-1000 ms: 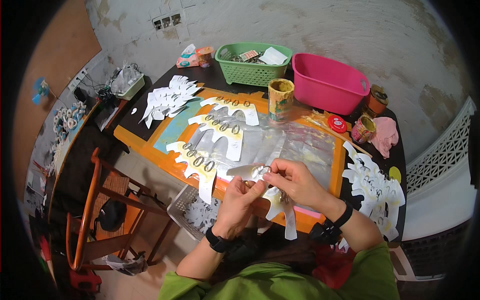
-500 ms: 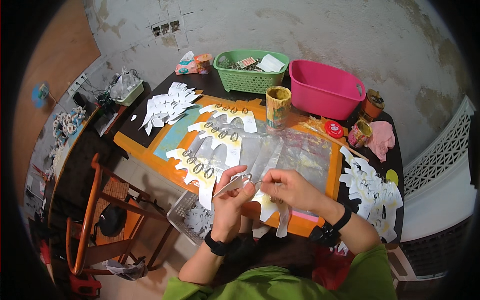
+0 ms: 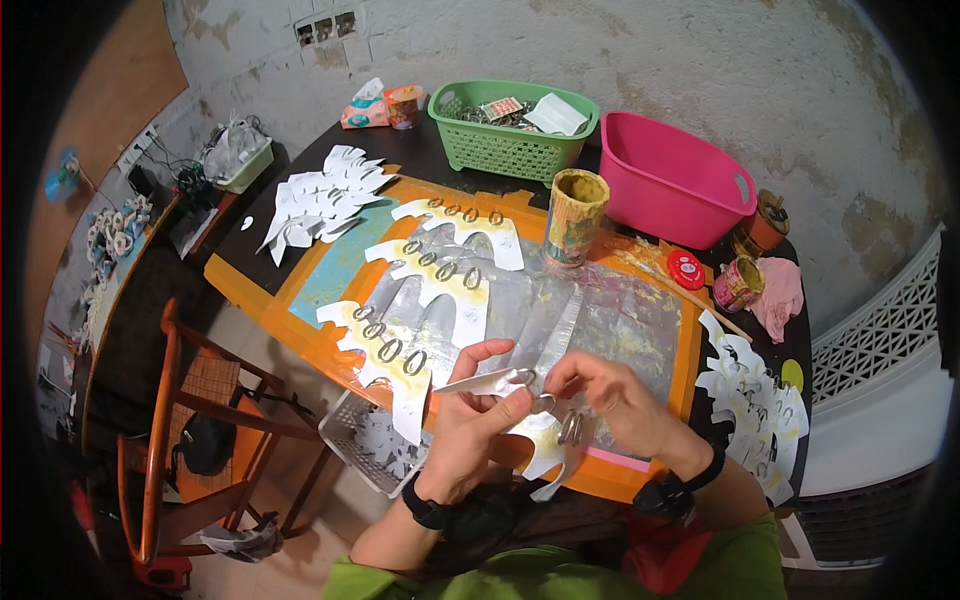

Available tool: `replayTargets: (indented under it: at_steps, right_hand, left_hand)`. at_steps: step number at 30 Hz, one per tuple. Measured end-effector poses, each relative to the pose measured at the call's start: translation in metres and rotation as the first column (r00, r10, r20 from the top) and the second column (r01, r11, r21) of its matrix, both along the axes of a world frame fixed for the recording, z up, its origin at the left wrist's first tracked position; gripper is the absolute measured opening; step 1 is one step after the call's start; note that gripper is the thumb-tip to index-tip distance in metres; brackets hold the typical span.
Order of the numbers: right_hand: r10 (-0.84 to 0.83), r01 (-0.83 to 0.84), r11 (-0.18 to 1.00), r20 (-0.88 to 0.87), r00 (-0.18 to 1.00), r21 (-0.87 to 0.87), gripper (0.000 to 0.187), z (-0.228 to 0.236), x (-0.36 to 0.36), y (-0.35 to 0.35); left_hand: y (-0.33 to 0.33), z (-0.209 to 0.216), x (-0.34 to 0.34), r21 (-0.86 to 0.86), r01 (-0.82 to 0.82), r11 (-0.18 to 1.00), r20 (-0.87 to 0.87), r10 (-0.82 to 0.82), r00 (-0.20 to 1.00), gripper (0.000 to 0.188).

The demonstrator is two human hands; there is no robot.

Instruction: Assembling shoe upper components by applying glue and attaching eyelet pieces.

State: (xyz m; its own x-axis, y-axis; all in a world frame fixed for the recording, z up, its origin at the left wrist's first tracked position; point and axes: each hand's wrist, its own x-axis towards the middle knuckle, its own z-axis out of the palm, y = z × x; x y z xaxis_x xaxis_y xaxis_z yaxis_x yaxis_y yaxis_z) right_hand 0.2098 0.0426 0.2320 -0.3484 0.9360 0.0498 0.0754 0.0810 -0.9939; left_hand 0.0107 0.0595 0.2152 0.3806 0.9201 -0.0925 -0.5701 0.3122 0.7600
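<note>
My left hand [image 3: 468,440] is closed on a white scalloped cutout [image 3: 482,383], its thumb pressing near one edge. Small oval metal rings [image 3: 543,403] show by that thumb. Just to the right, my right hand [image 3: 618,400] has its fingertips drawn together; whatever they pinch is hidden. Below both hands, a yellow-smeared white scalloped piece [image 3: 541,448] with metal rings hangs over the table's near edge; whether it joins the held cutout is unclear. Three similar cutouts [image 3: 400,385], each with a row of rings on yellow smears, lie to the left on the plastic sheet [image 3: 640,330].
White cutouts are piled at back left [image 3: 325,200] and right [image 3: 750,400]. A coated can [image 3: 576,225], a green basket [image 3: 510,150] and a pink tub [image 3: 670,185] stand behind. A wooden chair [image 3: 190,440] and a grey basket [image 3: 350,430] are at lower left.
My right hand has shifted right and slightly down, and its fingers have drawn away from the left thumb. The left hand keeps the cutout. The whole view has shifted slightly.
</note>
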Motion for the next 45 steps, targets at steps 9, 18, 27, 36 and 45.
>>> replayTargets:
  at_steps: [9,18,27,36,45]
  right_hand:
    - [-0.031,0.021,0.998,0.167,0.985,0.062,0.023,0.032,-0.009,0.009]
    - [-0.038,0.042,0.999,0.127,0.991,-0.034,0.021,0.028,-0.005,0.019]
    - [-0.083,0.083,0.997,0.078,0.993,0.007,0.022,0.03,-0.018,0.02]
    - [-0.051,-0.087,0.869,-0.263,0.963,-0.486,0.038,0.02,-0.011,0.026]
    - [0.071,-0.135,0.948,-0.219,0.973,-0.29,0.024,0.008,-0.018,0.015]
  left_hand:
    - [0.01,0.007,-0.005,0.045,0.214,0.976,-0.306,-0.191,0.933,0.067]
    - [0.013,0.017,-0.004,0.087,0.293,0.952,-0.395,-0.237,0.888,0.087]
    - [0.01,0.004,0.003,0.227,-0.08,0.971,-0.171,0.121,0.978,0.069]
    - [0.017,0.0,0.0,0.174,0.004,0.985,0.022,-0.008,1.0,0.052]
    - [0.016,0.004,0.004,-0.015,-0.169,0.986,0.085,0.169,0.982,0.045]
